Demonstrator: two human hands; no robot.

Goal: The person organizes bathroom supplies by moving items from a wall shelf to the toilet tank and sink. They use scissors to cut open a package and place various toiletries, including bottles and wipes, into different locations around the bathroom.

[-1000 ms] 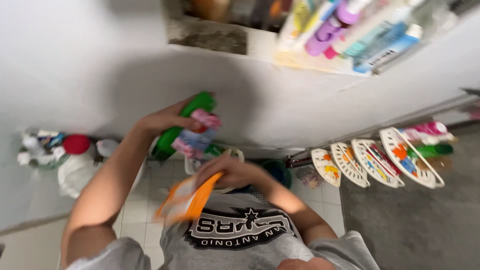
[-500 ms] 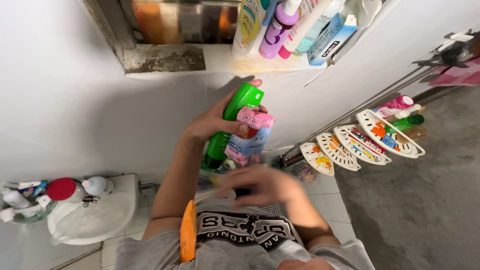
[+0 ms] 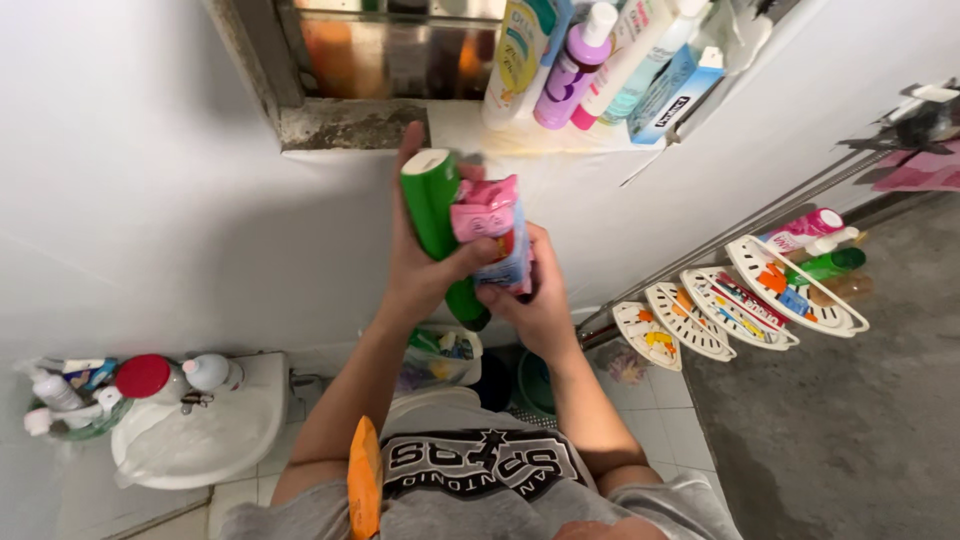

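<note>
Left hand (image 3: 420,265) wraps the green bottle (image 3: 438,225) and pink pouch (image 3: 492,228) together below the sill (image 3: 470,135); right hand (image 3: 535,300) cups the pouch's underside. Best to steady both first.

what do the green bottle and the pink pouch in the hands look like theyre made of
Green bottle: looks like glossy moulded plastic, with a smooth, even sheen. Pink pouch: likely soft printed plastic film, creased and pinched at its top; blur leaves it uncertain.

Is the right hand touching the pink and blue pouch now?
Touching. The head view shows the right hand with its fingers wrapped around the lower part of the pink and blue pouch, which the left hand presses against the green bottle.
</note>
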